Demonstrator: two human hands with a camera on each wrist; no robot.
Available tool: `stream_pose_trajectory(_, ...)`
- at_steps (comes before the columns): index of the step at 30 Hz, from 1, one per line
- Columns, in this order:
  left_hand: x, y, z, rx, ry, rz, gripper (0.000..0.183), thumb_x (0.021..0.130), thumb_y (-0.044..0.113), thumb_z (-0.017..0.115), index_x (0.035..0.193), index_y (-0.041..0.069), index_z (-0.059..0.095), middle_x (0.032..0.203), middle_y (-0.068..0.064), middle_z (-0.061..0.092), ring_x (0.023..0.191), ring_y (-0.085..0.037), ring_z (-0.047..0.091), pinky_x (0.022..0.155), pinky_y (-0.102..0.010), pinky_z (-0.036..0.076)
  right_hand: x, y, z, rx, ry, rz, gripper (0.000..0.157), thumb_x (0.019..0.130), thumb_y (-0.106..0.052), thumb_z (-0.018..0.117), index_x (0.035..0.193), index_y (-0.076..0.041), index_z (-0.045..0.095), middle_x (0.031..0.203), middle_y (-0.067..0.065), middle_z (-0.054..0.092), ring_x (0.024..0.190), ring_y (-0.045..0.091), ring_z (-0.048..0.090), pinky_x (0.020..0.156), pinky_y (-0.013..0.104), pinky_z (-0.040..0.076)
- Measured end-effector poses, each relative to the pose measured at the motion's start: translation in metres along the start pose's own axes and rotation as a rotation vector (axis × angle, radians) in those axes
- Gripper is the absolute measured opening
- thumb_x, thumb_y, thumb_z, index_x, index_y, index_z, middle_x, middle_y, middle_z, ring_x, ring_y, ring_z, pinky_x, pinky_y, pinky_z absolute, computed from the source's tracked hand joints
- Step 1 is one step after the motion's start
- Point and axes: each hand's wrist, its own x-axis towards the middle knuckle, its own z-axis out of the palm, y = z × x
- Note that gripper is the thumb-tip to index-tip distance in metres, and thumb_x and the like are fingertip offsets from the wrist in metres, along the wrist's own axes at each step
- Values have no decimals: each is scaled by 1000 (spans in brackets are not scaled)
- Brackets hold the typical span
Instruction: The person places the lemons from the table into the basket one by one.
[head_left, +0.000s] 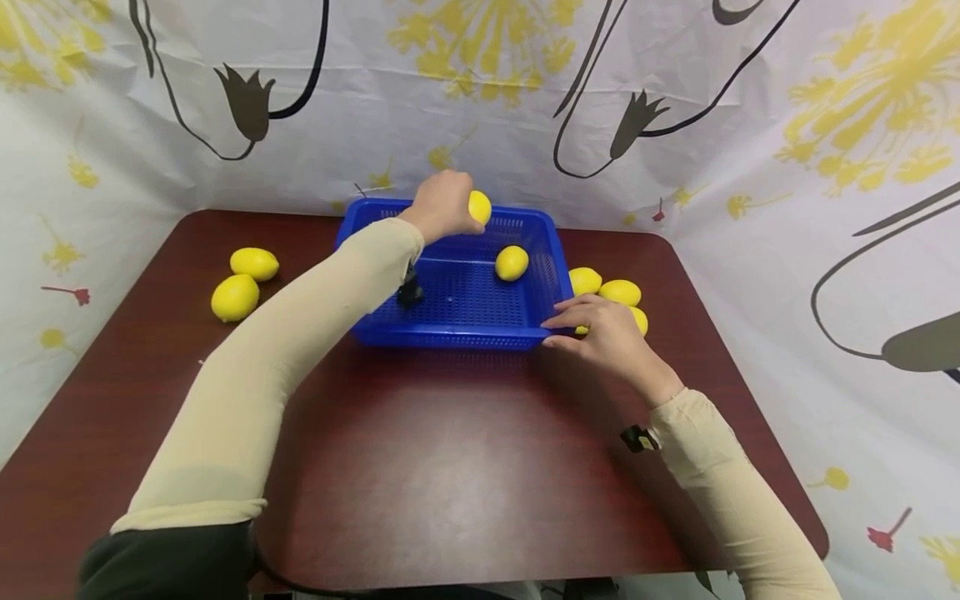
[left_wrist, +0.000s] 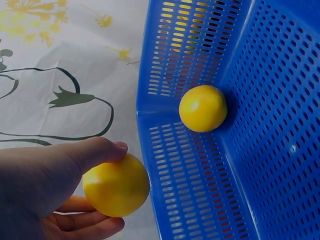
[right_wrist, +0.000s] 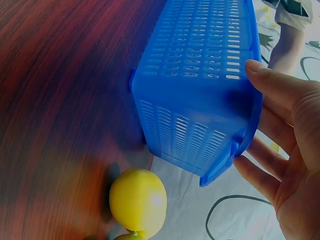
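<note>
My left hand grips a lemon over the back side of a blue plastic basket. In the left wrist view the thumb lies on top of the held lemon, the fingers beneath it, just outside the basket wall. One more lemon lies inside on the basket floor, toward the right wall. My right hand holds the basket's rim at the front right corner. Seen from the right wrist, its thumb touches one side of that corner and the fingertips the other.
Several lemons lie on the dark red table right of the basket, partly behind my right hand. Two lemons rest at the table's left. A patterned white sheet hangs behind the table and along its sides.
</note>
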Motion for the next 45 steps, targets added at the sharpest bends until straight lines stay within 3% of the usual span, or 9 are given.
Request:
stream_pose_trajectory(7,14,9,12,31,-18,6,38,83,45,74,90,11,58,86,-3,56,78,-20,53,67,-34,47,2,0,-1,-4,-4,-2,28,74,-32,87,97,-17,81,95,4,79,103,23,70,84,41,57)
stream_pose_trajectory(18,28,-1,44,-3,-23,38,38,81,41,77,90,8,59,85,-4,57,79,-22,52,74,-37,48,4,0,2,-25,-18,-1,28,74,-33,86,98,-19,81,99,4,78,103,22,70,82,40,58)
stream_pose_trajectory(29,29,-1,62,-23,-70,41,37,82,39,78,80,10,53,75,-2,45,70,-19,43,62,-32,38,5,-1,-1,-28,-22,-11,29,75,-35,85,98,-19,81,99,3,78,104,22,70,82,40,58)
stream_pose_trajectory(39,27,4,72,-6,-86,31,41,82,37,79,100,5,63,94,-8,61,84,-23,54,76,-38,50,4,0,-2,-29,-21,-14,29,75,-36,85,98,-19,81,100,4,78,103,21,70,82,39,58)
stream_pose_trajectory(45,31,5,78,0,-89,28,44,80,38,80,102,5,63,97,-9,63,86,-23,57,76,-39,52,2,2,-2,-33,-28,-7,30,75,-37,85,98,-19,81,100,3,78,103,22,70,82,39,58)
